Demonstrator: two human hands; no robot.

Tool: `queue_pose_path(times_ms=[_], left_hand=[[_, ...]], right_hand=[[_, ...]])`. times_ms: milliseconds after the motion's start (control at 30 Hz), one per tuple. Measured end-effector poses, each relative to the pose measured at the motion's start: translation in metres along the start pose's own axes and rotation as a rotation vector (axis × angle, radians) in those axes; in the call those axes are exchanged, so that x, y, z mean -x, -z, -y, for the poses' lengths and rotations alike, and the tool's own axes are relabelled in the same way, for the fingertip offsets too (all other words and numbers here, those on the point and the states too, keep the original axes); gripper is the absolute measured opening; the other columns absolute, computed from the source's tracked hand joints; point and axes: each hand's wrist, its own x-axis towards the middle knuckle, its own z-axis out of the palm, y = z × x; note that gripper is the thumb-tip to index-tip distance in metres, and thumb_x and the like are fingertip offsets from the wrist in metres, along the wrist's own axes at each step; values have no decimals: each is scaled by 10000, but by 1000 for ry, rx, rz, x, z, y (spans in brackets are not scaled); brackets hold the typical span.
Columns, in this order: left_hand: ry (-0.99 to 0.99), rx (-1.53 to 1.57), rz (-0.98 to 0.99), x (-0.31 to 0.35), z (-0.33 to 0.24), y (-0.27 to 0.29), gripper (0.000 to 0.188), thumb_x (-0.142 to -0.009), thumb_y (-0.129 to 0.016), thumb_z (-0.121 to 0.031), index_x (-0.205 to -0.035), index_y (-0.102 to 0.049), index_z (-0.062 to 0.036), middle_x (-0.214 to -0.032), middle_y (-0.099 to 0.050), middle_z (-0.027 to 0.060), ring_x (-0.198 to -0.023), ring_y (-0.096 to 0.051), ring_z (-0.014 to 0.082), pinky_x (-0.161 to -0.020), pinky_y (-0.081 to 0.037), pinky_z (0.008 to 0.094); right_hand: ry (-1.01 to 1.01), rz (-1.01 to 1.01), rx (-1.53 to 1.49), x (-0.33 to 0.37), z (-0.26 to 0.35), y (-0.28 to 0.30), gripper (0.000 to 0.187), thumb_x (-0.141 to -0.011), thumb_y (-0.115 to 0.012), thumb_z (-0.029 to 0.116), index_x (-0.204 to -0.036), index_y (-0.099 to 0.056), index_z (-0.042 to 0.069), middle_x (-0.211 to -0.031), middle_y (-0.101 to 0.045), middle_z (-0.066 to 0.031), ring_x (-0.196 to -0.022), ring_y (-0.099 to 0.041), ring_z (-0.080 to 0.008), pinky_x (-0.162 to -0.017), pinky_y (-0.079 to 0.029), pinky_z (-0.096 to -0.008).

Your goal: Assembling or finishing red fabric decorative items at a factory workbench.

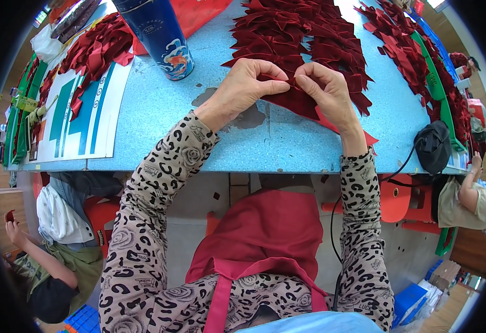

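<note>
Both hands are raised over the table's near half, fingertips close together. My left hand (243, 89) pinches the top edge of a dark red fabric strip (290, 103) between thumb and fingers. Beside it, my right hand (330, 95) pinches the same strip with curled fingers. The strip hangs below the fingertips and runs down to the right, under my right wrist, where a brighter red end (359, 135) shows. What lies exactly between the fingertips is too small to tell. Just beyond the hands, rows of dark red bow-shaped fabric pieces (287, 33) cover the table.
A blue tumbler (159, 41) stands left on the pale blue table (159, 130). More red pieces (101, 47) lie left, near a white-and-green board (82, 122). Green trays (434, 83) and a black cloth-like item (433, 147) are right. Co-workers sit at both sides.
</note>
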Motion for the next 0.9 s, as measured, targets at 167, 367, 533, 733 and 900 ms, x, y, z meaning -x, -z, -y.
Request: queue_pose_path(times_ms=[167, 367, 533, 733, 900], left_hand=[[-7, 61, 9, 1, 1, -1, 153, -786, -706, -133, -878, -661, -20, -778, -621, 2, -720, -540, 56, -662, -443, 202], [16, 51, 14, 3, 1, 4, 145, -803, -694, -163, -875, -649, -46, -799, -602, -28, -746, -518, 42, -694, -415, 195], [20, 67, 27, 2, -1, 1, 137, -815, -684, -178, -863, -634, -59, -801, -582, -49, -752, -496, 31, -700, -398, 189], [3, 61, 19, 2, -1, 3, 141, -827, -671, -183, -870, -623, -58, -808, -572, -51, -756, -482, 27, -699, -391, 188], [-2, 68, 10, 3, -1, 4, 145, -834, -665, -188, -871, -620, -55, -813, -569, -50, -761, -478, 27, -702, -388, 187]], right_hand=[[-128, -8, -247, -1, 12, 6, 221, -898, -550, 197, -939, -624, -6, -785, -589, 23, -708, -506, -33, -639, -405, -173], [-202, 39, -159, -1, 18, 8, 173, -833, -580, 137, -933, -626, 4, -779, -577, 37, -698, -493, -19, -616, -388, -168], [-169, 106, -27, -1, 7, 9, 143, -805, -637, 104, -901, -632, -1, -756, -576, 19, -698, -491, -28, -609, -408, -188], [-220, 57, -89, -3, 15, 4, 129, -802, -639, 76, -896, -625, -10, -752, -571, 24, -696, -480, -21, -595, -398, -183], [-149, -39, -206, -4, 14, -2, 160, -812, -579, 33, -963, -616, -3, -801, -585, 28, -713, -503, -17, -630, -396, -159]])
